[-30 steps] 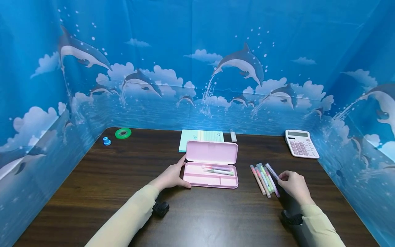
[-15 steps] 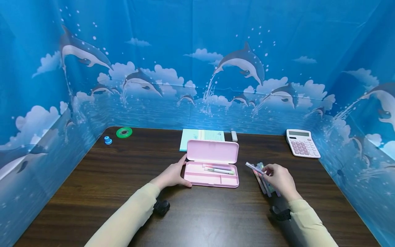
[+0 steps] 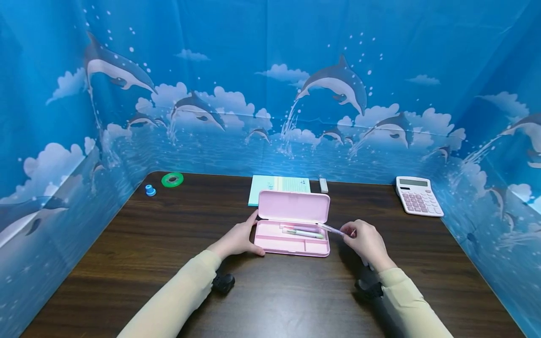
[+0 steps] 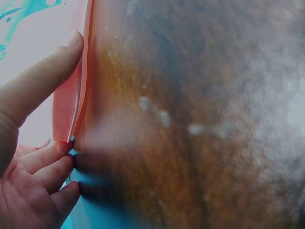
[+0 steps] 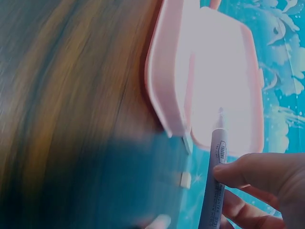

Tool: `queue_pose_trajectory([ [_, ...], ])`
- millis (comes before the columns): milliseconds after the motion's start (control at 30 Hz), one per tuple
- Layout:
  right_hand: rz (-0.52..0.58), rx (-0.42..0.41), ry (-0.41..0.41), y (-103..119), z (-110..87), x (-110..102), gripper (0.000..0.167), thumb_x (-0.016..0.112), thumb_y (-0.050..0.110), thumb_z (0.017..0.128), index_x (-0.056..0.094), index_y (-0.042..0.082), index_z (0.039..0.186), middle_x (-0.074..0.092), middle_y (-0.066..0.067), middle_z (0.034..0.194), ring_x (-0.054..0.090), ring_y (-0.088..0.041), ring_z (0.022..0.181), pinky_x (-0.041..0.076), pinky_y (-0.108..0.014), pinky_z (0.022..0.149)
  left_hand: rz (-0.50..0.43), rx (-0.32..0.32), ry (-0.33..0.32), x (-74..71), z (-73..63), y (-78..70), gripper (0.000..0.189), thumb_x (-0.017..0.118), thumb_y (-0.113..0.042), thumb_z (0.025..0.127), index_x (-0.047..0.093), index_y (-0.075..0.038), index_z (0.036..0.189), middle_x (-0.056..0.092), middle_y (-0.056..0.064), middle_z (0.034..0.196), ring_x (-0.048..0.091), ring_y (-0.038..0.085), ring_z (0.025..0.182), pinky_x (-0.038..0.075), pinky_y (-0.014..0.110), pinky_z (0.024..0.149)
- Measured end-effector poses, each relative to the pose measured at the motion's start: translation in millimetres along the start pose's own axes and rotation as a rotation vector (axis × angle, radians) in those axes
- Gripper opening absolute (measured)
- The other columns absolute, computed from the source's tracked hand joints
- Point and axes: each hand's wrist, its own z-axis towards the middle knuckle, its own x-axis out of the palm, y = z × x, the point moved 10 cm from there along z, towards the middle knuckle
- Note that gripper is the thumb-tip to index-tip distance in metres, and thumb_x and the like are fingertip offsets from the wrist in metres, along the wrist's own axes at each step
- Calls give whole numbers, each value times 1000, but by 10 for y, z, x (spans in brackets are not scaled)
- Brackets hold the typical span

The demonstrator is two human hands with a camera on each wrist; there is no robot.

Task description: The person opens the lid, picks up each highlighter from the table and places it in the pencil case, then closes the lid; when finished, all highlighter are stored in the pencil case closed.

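Observation:
An opened pink pencil case (image 3: pixel 276 245) lies on the dark wooden table, its lid tilted back. My left hand (image 3: pixel 235 239) holds the case's left end; the left wrist view shows the thumb (image 4: pixel 45 74) against its front wall and the other fingers around the end. In my right hand (image 3: pixel 367 241) a pale purple highlighter (image 5: pixel 215 176) is pinched between thumb and fingers. Its tip reaches over the right rear edge of the case. Several pens (image 3: pixel 302 233) lie in the rear compartment. Loose highlighters on the table are mostly hidden beneath my right hand.
Behind the case lie a light green notepad (image 3: pixel 264 185) and a white eraser (image 3: pixel 323 185). A calculator (image 3: pixel 419 196) sits back right. Green tape (image 3: pixel 172 180) and a small blue object (image 3: pixel 150 190) are back left. A dolphin-printed curtain (image 3: pixel 236 94) surrounds the table.
My right hand has lifted the purple highlighter from the loose group and carried it left to the case, turning its tip toward the case. My left hand has stayed on the case.

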Motion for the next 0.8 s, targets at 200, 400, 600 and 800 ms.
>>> queue_pose_trajectory([
  [200, 5, -37, -7, 135, 29, 52, 9, 75, 10, 79, 73, 11, 87, 60, -2, 79, 50, -17, 69, 44, -31, 60, 2, -5, 1, -4, 2, -3, 125, 89, -37, 63, 8, -7, 153, 47, 14, 142, 46, 28, 128, 35, 45, 106],
  [400, -8, -81, -5, 279, 66, 129, 8, 76, 12, 79, 74, 11, 87, 61, -1, 79, 51, -16, 68, 44, -30, 62, -2, -8, 5, -7, -1, -10, 124, 89, -36, 63, 8, -6, 153, 47, 14, 142, 46, 27, 129, 34, 44, 106],
  [600, 18, -115, 13, 418, 94, 243, 11, 75, 10, 78, 75, 9, 89, 61, -1, 78, 50, -14, 67, 43, -28, 61, 3, -7, 8, 0, -2, -10, 123, 88, -37, 63, 9, -6, 153, 48, 15, 141, 46, 27, 128, 34, 44, 106],
  [800, 17, -142, 41, 535, 125, 348, 8, 76, 12, 79, 74, 12, 86, 61, 1, 78, 52, -13, 69, 44, -29, 61, -1, -10, 4, -4, -1, -10, 124, 88, -37, 63, 8, -6, 153, 46, 14, 142, 45, 27, 129, 34, 44, 106],
])
